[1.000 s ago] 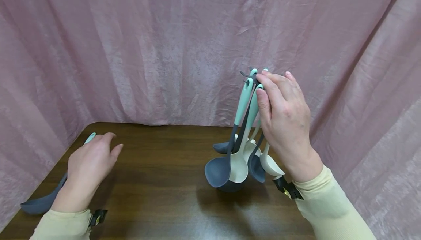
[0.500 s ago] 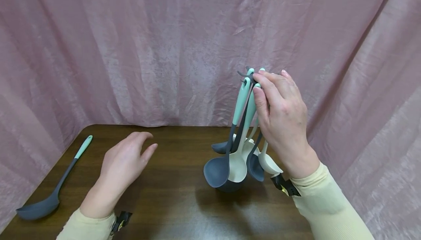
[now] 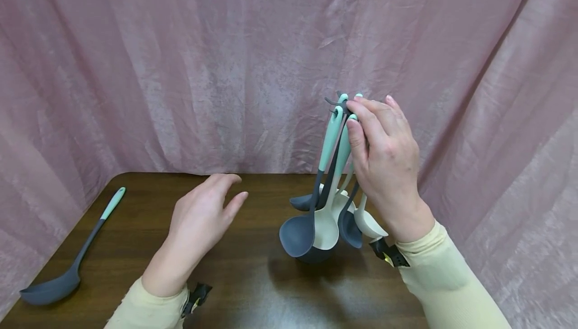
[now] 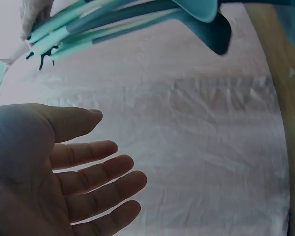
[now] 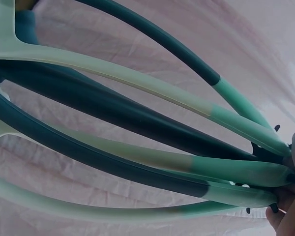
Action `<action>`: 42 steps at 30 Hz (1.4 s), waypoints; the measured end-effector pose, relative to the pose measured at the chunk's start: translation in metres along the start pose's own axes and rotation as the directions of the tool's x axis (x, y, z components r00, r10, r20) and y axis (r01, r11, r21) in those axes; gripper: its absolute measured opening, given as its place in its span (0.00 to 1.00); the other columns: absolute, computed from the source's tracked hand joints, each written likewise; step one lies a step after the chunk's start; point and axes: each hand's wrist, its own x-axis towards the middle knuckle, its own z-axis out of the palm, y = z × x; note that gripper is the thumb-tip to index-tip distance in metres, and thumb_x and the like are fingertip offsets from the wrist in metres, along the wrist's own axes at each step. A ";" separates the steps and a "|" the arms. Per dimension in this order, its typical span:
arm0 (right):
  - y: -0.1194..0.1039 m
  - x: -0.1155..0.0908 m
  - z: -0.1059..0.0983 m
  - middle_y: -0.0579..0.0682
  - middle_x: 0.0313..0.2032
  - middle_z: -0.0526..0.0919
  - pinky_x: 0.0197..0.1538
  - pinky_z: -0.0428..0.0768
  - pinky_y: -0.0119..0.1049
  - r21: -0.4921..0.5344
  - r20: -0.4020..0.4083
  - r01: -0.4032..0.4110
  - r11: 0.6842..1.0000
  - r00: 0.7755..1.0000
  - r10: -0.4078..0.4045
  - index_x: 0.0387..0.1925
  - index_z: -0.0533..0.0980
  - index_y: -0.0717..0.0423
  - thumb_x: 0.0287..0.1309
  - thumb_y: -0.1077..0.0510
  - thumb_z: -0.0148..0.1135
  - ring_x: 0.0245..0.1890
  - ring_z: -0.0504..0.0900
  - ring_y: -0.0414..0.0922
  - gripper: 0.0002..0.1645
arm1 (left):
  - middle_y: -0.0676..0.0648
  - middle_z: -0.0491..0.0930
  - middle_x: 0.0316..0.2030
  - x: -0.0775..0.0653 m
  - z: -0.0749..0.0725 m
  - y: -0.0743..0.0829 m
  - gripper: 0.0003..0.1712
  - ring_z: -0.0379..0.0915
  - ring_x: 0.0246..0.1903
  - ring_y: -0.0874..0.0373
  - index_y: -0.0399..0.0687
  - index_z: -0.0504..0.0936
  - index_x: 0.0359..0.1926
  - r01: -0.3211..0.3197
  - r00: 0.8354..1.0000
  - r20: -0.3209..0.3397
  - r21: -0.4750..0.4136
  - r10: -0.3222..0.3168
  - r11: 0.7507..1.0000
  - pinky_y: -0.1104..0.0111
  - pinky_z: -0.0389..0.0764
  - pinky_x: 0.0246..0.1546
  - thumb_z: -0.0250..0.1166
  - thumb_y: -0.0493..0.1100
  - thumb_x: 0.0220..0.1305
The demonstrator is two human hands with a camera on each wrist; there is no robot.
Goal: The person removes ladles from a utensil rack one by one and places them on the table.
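Observation:
A utensil stand [image 3: 332, 171] with a dark post and hooks holds several ladles and spoons with mint handles. At its top, my right hand [image 3: 388, 153] grips the hooked head, thumb in front and fingers over it; the handles hide part of this grip. A grey ladle [image 3: 314, 228] and a cream spoon [image 3: 327, 228] hang at the front. My left hand [image 3: 203, 213] is over the table, fingers relaxed and apart, holding nothing. In the left wrist view its palm and spread fingers [image 4: 96, 184] show below the hanging handles. Far left, a grey ladle with a mint handle [image 3: 86, 249] lies on the table.
The brown wooden table [image 3: 149, 228] ends at a pink curtain [image 3: 203, 68] behind and on both sides. The stand's round dark base [image 3: 318, 255] shows under the front ladle.
My left hand has moved right, away from the ladle lying at the far left, toward the middle of the table. The right hand stays at the top of the stand.

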 end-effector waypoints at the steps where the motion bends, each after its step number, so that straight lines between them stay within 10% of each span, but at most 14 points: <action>1: 0.000 0.000 0.000 0.59 0.59 0.89 0.80 0.66 0.51 -0.001 -0.002 0.001 1.000 1.000 -0.001 0.62 0.85 0.62 0.84 0.55 0.58 0.61 0.86 0.58 0.19 | 0.47 0.89 0.55 0.001 0.001 0.003 0.17 0.89 0.41 0.48 0.47 0.88 0.57 -0.005 1.000 -0.002 -0.008 0.005 1.000 0.50 0.86 0.31 0.77 0.47 0.73; 42: 0.012 0.001 -0.003 0.61 0.60 0.88 0.81 0.64 0.50 -0.054 0.047 0.027 0.998 0.999 -0.024 0.64 0.84 0.63 0.86 0.51 0.54 0.62 0.85 0.59 0.23 | 0.54 0.88 0.44 0.027 0.052 0.087 0.17 0.84 0.37 0.58 0.52 0.88 0.57 -0.128 0.992 -0.039 -0.329 0.122 0.936 0.59 0.83 0.34 0.79 0.48 0.71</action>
